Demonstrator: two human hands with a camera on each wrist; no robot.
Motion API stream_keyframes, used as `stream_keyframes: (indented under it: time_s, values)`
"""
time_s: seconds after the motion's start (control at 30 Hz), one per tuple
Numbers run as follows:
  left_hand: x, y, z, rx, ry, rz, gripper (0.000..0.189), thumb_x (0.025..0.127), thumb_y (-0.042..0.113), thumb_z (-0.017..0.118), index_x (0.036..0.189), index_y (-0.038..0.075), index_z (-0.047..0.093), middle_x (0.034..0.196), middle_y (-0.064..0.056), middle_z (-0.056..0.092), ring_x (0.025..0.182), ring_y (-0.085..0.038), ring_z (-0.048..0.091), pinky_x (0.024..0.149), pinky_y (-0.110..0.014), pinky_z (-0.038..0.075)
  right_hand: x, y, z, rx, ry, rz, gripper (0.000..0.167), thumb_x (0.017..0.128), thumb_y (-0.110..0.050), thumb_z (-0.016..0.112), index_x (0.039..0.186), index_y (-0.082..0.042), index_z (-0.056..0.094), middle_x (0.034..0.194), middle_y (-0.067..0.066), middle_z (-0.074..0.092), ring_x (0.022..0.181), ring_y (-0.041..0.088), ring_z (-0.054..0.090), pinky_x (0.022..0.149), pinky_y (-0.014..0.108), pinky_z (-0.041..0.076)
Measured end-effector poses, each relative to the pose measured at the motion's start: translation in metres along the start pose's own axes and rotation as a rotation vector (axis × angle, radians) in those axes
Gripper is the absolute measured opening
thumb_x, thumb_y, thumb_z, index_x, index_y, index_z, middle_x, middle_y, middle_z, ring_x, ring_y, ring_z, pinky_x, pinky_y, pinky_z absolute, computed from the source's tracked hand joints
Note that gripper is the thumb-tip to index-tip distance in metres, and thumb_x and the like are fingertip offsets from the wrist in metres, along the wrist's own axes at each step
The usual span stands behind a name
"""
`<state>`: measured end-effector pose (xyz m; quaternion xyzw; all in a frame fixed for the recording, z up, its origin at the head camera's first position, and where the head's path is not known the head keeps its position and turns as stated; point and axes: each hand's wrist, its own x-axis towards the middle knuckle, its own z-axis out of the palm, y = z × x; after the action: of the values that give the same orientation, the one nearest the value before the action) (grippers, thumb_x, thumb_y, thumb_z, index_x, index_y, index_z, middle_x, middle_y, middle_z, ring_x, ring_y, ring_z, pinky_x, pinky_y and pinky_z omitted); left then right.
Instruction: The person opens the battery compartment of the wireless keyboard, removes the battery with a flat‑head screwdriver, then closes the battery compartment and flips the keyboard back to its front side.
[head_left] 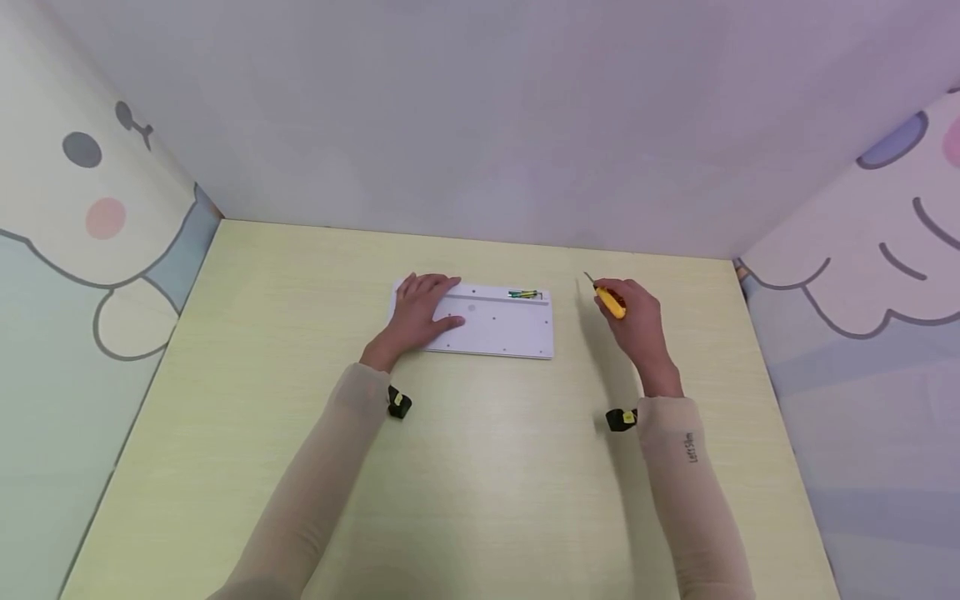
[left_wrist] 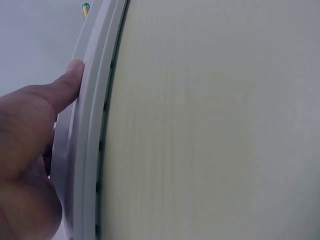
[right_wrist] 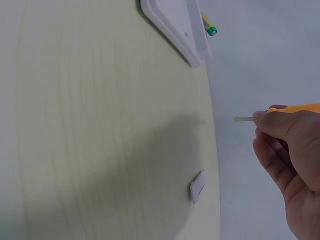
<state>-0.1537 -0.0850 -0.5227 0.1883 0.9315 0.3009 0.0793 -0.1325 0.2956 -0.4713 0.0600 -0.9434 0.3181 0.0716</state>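
A white keyboard lies face down on the table, its back dotted with small screw holes. Green and yellow batteries sit in a compartment near its far right edge; one battery also shows in the right wrist view. My left hand rests on the keyboard's left end, fingers over the far edge and thumb extended across the back. Off to the right, above the table, my right hand holds a screwdriver by its yellow handle, the thin shaft pointing away, apart from the keyboard.
A small white cover piece lies on the table in the right wrist view; the head view does not show it. The pale wooden table ends at a pale back wall. Black wrist cameras hang beside both sleeves.
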Motion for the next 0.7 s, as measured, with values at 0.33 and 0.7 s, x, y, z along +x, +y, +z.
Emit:
stream_keyframes:
  time_s: [0.33, 0.7]
  values:
    - [0.003, 0.0, 0.0, 0.006, -0.003, 0.0, 0.075, 0.095, 0.047, 0.068, 0.158, 0.021, 0.037, 0.155, -0.011, 0.045, 0.151, -0.033, 0.031, 0.131, -0.052, 0.001, -0.005, 0.014, -0.001, -0.162, -0.141, -0.055, 0.043, 0.092, 0.01, 0.066, 0.131, -0.008, 0.066, 0.113, 0.018, 0.064, 0.1, 0.037, 0.062, 0.093, 0.054, 0.056]
    - [0.003, 0.0, 0.001, 0.008, -0.009, -0.002, 0.075, 0.095, 0.047, 0.068, 0.158, 0.02, 0.037, 0.156, -0.012, 0.044, 0.152, -0.033, 0.031, 0.131, -0.054, 0.001, -0.006, 0.016, 0.002, -0.321, -0.218, -0.117, 0.039, 0.095, 0.006, 0.064, 0.129, -0.01, 0.067, 0.115, 0.016, 0.064, 0.105, 0.034, 0.06, 0.096, 0.054, 0.056]
